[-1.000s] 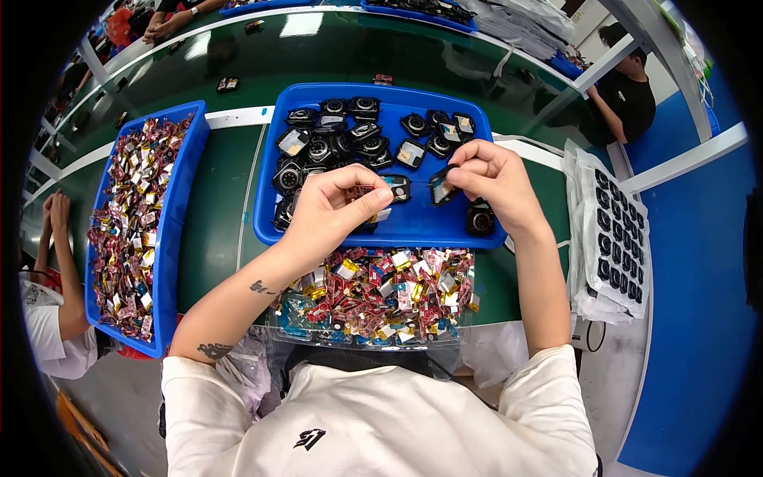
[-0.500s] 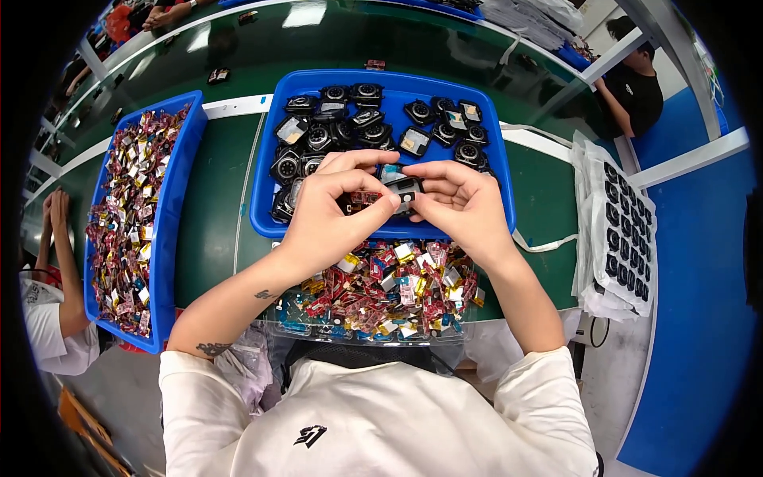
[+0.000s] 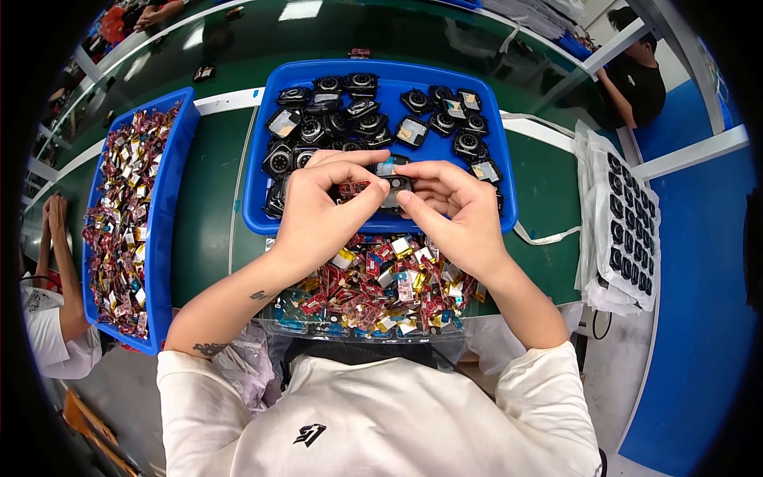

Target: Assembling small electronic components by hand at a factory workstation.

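Between my hands, over the front of a blue tray (image 3: 259,208), is a black watch case (image 3: 396,191). My right hand (image 3: 457,208) has its thumb and fingers closed on the case. My left hand (image 3: 318,211) is in a pinch, its thumb tip at the left side of the case. A small red circuit board (image 3: 351,189) shows between the left thumb and fingers, partly covered by them. Many black watch cases (image 3: 311,127) lie in the tray beyond my hands. Below my wrists, a clear tray holds a heap of red circuit boards with white and yellow parts (image 3: 389,278).
A long blue bin (image 3: 165,238) of similar boards stands at left. White-wrapped sheets with black cases (image 3: 628,222) are at right. Behind runs a green conveyor belt (image 3: 366,28) carrying a few pieces. A person (image 3: 636,79) is at the far right; another person's arms (image 3: 60,254) are at left.
The watch case has tilted, and its edge now faces me more. My left thumb has moved slightly left along it. Both hands keep their hold; the whole view has shifted a little.
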